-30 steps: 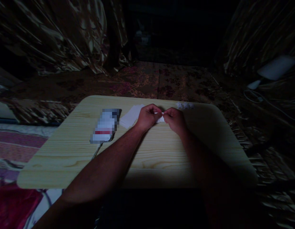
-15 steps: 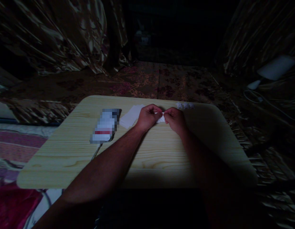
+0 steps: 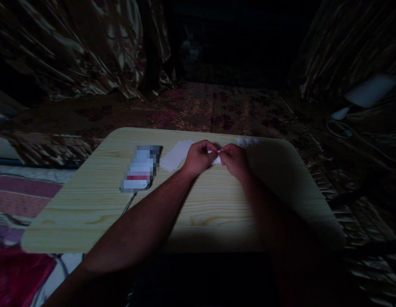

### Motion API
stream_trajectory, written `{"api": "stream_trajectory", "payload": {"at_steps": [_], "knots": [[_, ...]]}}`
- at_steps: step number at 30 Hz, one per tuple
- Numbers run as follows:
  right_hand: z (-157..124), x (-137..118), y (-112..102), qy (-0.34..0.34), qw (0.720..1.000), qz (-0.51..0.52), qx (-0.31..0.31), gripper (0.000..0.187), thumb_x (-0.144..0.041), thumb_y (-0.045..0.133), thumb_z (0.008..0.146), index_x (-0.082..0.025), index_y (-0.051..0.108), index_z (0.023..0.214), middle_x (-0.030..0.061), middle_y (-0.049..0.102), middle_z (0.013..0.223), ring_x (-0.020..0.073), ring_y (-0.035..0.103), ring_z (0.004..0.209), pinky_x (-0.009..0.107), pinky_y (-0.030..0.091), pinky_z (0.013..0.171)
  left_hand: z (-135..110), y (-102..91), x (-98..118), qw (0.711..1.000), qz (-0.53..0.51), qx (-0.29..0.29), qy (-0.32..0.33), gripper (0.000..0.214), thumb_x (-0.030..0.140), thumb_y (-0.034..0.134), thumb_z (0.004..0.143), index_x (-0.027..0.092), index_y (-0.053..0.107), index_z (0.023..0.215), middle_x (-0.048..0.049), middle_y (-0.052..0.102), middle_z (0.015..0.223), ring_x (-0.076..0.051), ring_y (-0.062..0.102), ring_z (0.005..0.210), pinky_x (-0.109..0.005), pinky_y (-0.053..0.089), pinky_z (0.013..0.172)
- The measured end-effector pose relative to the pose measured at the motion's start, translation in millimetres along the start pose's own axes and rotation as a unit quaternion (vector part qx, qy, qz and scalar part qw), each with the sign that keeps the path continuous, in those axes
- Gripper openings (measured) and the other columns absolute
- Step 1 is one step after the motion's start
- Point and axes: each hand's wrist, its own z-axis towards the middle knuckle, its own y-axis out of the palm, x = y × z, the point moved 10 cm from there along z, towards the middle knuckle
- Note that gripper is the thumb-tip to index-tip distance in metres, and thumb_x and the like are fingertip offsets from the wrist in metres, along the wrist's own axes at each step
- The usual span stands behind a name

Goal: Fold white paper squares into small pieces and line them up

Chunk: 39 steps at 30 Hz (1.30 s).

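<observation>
Over the far middle of a light wooden table, my left hand and my right hand meet, fingers curled. Both pinch a small white piece of paper held between them, mostly hidden by the fingers. A stack of white paper sheets lies just left of my left hand. Some small white crumpled bits rest at the table's far edge, beyond my right hand.
A blurred-out white and red object lies on the table's left part, with a cable running toward me. Patterned bedding surrounds the table. A white charger and cord sit at the right. The room is dark.
</observation>
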Motion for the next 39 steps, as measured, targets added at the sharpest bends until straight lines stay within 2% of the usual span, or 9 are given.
{"api": "stream_trajectory", "payload": {"at_steps": [8, 17, 29, 34, 39], "knots": [[1.3, 1.1, -0.3, -0.031, 0.999, -0.034, 0.004, 0.01, -0.029, 0.059, 0.073, -0.019, 0.063, 0.075, -0.0027, 0.06, 0.057, 0.0134, 0.055, 0.056, 0.024, 0.041, 0.054, -0.2, -2.5, -5.7, 0.999, 0.021, 0.009, -0.036, 0.018, 0.023, 0.077, 0.061, 0.015, 0.063, 0.069, 0.0019, 0.059, 0.058, -0.007, 0.046, 0.048, -0.021, 0.033, 0.046], [0.8, 0.6, -0.4, -0.021, 0.999, -0.041, 0.002, 0.01, -0.028, 0.059, 0.072, -0.019, 0.063, 0.076, -0.0026, 0.06, 0.057, 0.0143, 0.057, 0.058, 0.025, 0.042, 0.056, -1.4, -2.9, -4.1, 0.999, 0.021, 0.02, -0.042, 0.018, 0.023, 0.075, 0.06, 0.015, 0.062, 0.068, 0.0021, 0.058, 0.056, -0.008, 0.045, 0.048, -0.021, 0.033, 0.045], [0.4, -0.8, -1.6, -0.013, 0.999, -0.039, 0.003, 0.011, -0.029, 0.059, 0.071, -0.02, 0.063, 0.076, -0.0029, 0.06, 0.057, 0.0144, 0.056, 0.057, 0.025, 0.041, 0.055, 1.1, -1.7, -8.1, 0.999, 0.002, 0.016, -0.033, 0.022, 0.021, 0.079, 0.058, 0.016, 0.06, 0.067, 0.0028, 0.058, 0.056, -0.008, 0.045, 0.048, -0.021, 0.032, 0.046], [-0.6, -3.9, -2.1, -0.018, 0.999, -0.041, 0.002, 0.011, -0.03, 0.059, 0.072, -0.019, 0.063, 0.076, -0.003, 0.06, 0.056, 0.0141, 0.055, 0.056, 0.025, 0.041, 0.055, 1.5, -1.9, -3.8, 1.0, -0.013, 0.017, -0.006, 0.019, 0.019, 0.078, 0.059, 0.016, 0.06, 0.067, 0.0022, 0.06, 0.06, -0.008, 0.047, 0.053, -0.021, 0.035, 0.05], [-1.8, -6.2, -1.7, 0.005, 0.999, -0.031, -0.006, 0.009, -0.028, 0.059, 0.071, -0.02, 0.061, 0.074, -0.0038, 0.059, 0.053, 0.013, 0.053, 0.051, 0.025, 0.04, 0.052, 1.9, -1.2, -1.3, 1.0, -0.01, 0.018, -0.002, 0.018, 0.018, 0.076, 0.059, 0.016, 0.061, 0.067, 0.0024, 0.06, 0.061, -0.008, 0.047, 0.054, -0.021, 0.036, 0.052]]}}
